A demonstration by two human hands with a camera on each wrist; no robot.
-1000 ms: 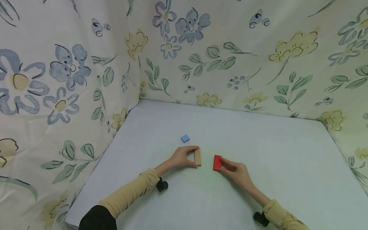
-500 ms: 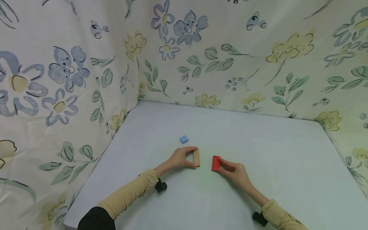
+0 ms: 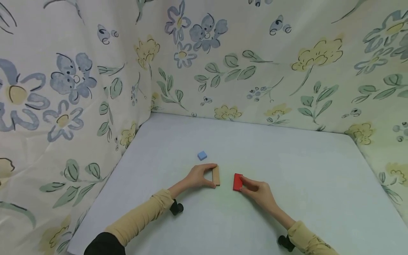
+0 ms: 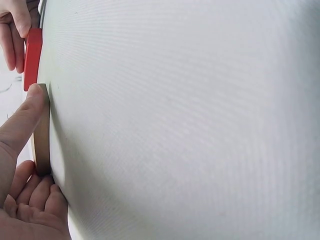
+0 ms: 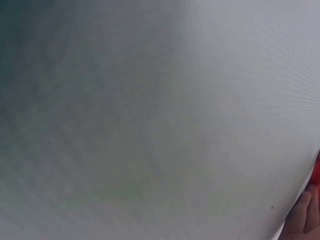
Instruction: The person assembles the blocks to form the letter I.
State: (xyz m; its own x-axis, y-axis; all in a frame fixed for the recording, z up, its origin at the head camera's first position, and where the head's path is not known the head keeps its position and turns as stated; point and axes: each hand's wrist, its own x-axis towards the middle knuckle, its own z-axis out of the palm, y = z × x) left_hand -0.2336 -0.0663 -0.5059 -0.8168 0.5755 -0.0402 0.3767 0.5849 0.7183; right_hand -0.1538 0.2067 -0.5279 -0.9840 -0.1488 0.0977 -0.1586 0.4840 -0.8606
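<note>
A tan wooden block (image 3: 216,176), flat and oblong, lies near the middle of the white table. My left hand (image 3: 199,177) pinches it by its two ends, thumb at the near end and a finger at the far end. To its right, across a small gap, is a red block (image 3: 237,182), which my right hand (image 3: 259,190) grips along its right side between thumb and fingers. The left wrist view shows the tan block (image 4: 42,131) between thumb and fingertips, with the red block (image 4: 33,59) beyond. Only a sliver of the red block (image 5: 316,172) shows in the right wrist view.
A small blue block (image 3: 202,155) lies on the table (image 3: 287,152) just beyond the left hand. Floral cloth (image 3: 229,71) hangs along the table's back and left side. Each wrist carries a small black camera, such as the left wrist camera (image 3: 176,208).
The whole view shifts slightly, with the table and blocks sitting a little further left and lower in the picture. Both hands keep their holds on the tan and red blocks.
</note>
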